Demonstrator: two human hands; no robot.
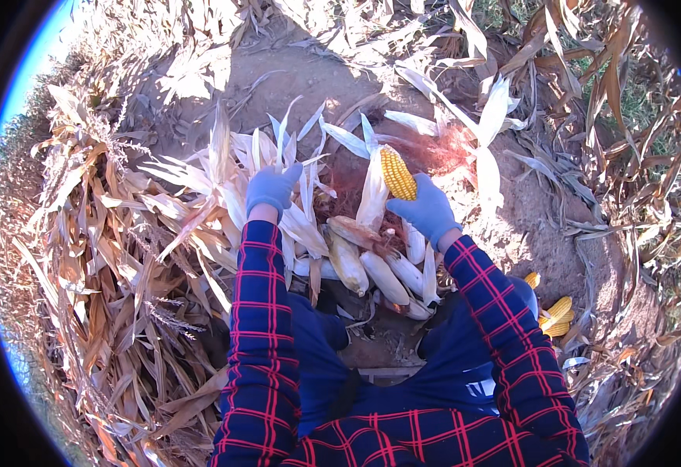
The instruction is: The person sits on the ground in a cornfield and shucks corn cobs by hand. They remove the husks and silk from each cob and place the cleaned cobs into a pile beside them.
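Note:
My right hand (427, 208), in a pale blue-grey glove, grips a bare yellow corn cob (397, 173) by its near end. The cob tilts up and to the left, and a pale husk (373, 194) lies beside it. On the left, my other gloved hand, my left hand (273, 191), is closed with its thumb sticking out. Pale strips of corn husk (283, 138) rise from its fingers, which are partly hidden. Between and below the hands lies a heap of ears in their husks (385, 278), with reddish corn silk among them.
Dry corn stalks and leaves (115, 288) are piled along my left. Several bare yellow cobs (558, 315) lie on the ground by my right forearm. Opened husks with red silk (492, 128) lie ahead to the right, on bare soil (278, 78). My legs flank the heap.

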